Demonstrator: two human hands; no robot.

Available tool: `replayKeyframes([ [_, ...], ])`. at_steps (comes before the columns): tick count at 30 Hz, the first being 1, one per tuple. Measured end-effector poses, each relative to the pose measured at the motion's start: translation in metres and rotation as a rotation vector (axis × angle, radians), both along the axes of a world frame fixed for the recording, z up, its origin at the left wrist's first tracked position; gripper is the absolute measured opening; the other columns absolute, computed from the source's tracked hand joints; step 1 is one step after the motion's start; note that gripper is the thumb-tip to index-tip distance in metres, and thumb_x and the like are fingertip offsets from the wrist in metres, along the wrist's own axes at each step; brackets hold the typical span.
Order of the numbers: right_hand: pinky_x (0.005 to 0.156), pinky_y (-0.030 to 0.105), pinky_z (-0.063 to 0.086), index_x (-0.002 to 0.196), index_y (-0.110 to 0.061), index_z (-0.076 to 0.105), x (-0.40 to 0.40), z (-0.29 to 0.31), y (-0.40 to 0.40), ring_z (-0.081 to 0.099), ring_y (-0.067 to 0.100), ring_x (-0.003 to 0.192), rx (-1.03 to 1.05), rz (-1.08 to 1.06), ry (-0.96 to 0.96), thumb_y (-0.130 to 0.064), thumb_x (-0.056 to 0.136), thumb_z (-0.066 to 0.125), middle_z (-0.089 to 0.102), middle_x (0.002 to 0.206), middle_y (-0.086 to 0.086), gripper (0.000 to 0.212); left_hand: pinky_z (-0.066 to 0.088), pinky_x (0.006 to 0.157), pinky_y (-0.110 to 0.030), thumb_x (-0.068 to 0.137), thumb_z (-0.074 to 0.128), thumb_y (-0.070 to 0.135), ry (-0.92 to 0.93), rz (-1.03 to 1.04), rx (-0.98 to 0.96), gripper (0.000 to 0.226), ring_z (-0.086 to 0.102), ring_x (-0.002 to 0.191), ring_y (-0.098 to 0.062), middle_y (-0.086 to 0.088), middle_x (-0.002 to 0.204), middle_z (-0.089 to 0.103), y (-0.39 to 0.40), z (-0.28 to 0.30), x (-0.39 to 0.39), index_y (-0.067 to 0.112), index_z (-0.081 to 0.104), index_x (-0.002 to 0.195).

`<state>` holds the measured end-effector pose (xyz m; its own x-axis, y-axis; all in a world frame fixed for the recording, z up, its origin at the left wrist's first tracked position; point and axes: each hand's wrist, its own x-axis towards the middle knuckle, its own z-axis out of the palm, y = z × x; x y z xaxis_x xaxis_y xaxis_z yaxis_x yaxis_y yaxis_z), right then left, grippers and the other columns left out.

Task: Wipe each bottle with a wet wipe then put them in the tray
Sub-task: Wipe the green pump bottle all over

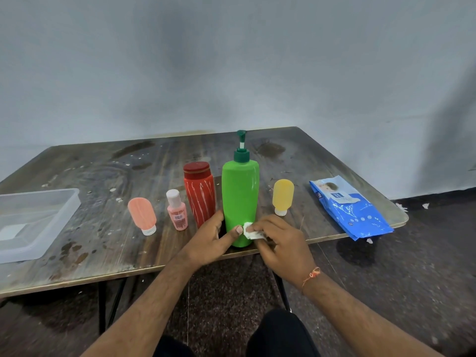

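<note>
You are gripping the green pump bottle near the table's front edge with your left hand to steady it while your right hand is pinching the wet wipe against its base.

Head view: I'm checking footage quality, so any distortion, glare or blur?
Head view: wide-angle bending curves the table edges; a soft highlight streaks the green bottle; the wall shows dark blotchy shading; the frame's bottom corners look smeared.

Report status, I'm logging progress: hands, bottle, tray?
Left hand grips green pump bottle at base. Right hand presses wet wipe against it. Clear tray far left holds no bottles. Nothing blocking.
</note>
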<state>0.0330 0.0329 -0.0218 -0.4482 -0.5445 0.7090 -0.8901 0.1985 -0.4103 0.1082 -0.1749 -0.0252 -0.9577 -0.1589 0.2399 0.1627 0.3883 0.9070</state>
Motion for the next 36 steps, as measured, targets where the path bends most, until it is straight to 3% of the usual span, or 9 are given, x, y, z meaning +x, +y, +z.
replayKeyframes([
  [4,0.069,0.019,0.054,0.108,-0.018,0.078,-0.006,0.020,-0.009,0.062,0.000,0.082,-0.059,-0.037,0.051,-0.013,0.093,0.073,0.071,0.106,-0.008,0.017,0.046,0.119,-0.035,0.103,0.067,0.025,0.009,0.016,-0.007,0.051,0.054,0.142,-0.008,0.010,0.150,0.060,-0.001,0.000,-0.001,0.032,0.046,0.149],
  [6,0.066,0.023,0.056,0.109,-0.016,0.078,-0.013,0.037,-0.015,0.064,0.003,0.081,-0.107,-0.059,0.085,-0.018,0.095,0.070,0.072,0.107,-0.006,0.016,0.046,0.119,-0.038,0.100,0.068,0.030,0.009,0.032,-0.004,0.053,0.055,0.142,-0.009,0.011,0.149,0.061,0.000,0.001,-0.001,0.034,0.047,0.149],
  [10,0.069,0.031,0.060,0.109,-0.012,0.078,-0.032,0.073,-0.027,0.069,0.013,0.085,-0.220,-0.089,0.131,-0.010,0.094,0.075,0.074,0.107,0.000,0.016,0.047,0.119,-0.042,0.099,0.067,0.035,-0.001,0.031,-0.022,0.053,0.056,0.140,-0.010,0.010,0.148,0.062,-0.001,0.002,-0.001,0.035,0.048,0.148],
  [14,0.071,0.025,0.059,0.109,-0.015,0.079,-0.043,0.095,-0.035,0.070,0.012,0.090,-0.271,-0.123,0.125,-0.001,0.092,0.075,0.073,0.108,-0.002,0.023,0.046,0.120,-0.039,0.099,0.067,0.038,-0.007,0.020,-0.022,0.052,0.055,0.141,-0.007,0.012,0.149,0.061,0.000,0.002,0.000,0.039,0.047,0.146],
  [19,0.069,0.030,0.059,0.109,-0.013,0.078,-0.035,0.076,-0.029,0.069,0.013,0.088,-0.231,-0.091,0.119,-0.002,0.092,0.076,0.072,0.109,-0.002,0.021,0.045,0.121,-0.045,0.096,0.067,0.048,-0.001,0.020,-0.014,0.062,0.054,0.143,-0.009,0.011,0.151,0.059,0.000,0.001,0.001,0.032,0.045,0.152],
  [22,0.067,0.036,0.060,0.110,-0.015,0.077,-0.026,0.047,-0.020,0.069,0.012,0.087,-0.138,-0.041,0.104,-0.008,0.093,0.074,0.071,0.110,-0.005,0.018,0.044,0.121,-0.046,0.095,0.068,0.050,0.001,0.026,-0.006,0.058,0.053,0.143,-0.009,0.015,0.150,0.060,0.000,0.001,0.000,0.039,0.047,0.149],
  [26,0.069,0.034,0.059,0.110,-0.016,0.078,-0.023,0.043,-0.015,0.069,0.009,0.089,-0.123,-0.042,0.087,-0.010,0.095,0.074,0.071,0.111,-0.008,0.017,0.044,0.121,-0.047,0.094,0.068,0.053,-0.011,0.019,0.002,0.058,0.053,0.143,-0.008,0.016,0.150,0.060,0.000,0.000,-0.001,0.043,0.047,0.147],
  [31,0.071,0.032,0.060,0.109,-0.015,0.079,-0.035,0.083,-0.028,0.070,0.012,0.089,-0.230,-0.093,0.119,-0.004,0.093,0.075,0.073,0.107,-0.004,0.020,0.046,0.119,-0.045,0.095,0.068,0.049,0.005,0.026,-0.005,0.057,0.055,0.141,-0.008,0.014,0.148,0.062,0.002,0.000,0.000,0.038,0.048,0.147],
  [36,0.080,0.021,0.056,0.112,-0.016,0.078,-0.039,0.106,-0.038,0.069,0.011,0.098,-0.251,-0.123,0.157,0.003,0.092,0.072,0.071,0.112,-0.003,0.029,0.047,0.119,-0.042,0.100,0.067,0.036,0.019,0.028,-0.041,0.053,0.055,0.141,-0.008,0.015,0.147,0.062,0.000,-0.002,0.000,0.032,0.048,0.150],
])
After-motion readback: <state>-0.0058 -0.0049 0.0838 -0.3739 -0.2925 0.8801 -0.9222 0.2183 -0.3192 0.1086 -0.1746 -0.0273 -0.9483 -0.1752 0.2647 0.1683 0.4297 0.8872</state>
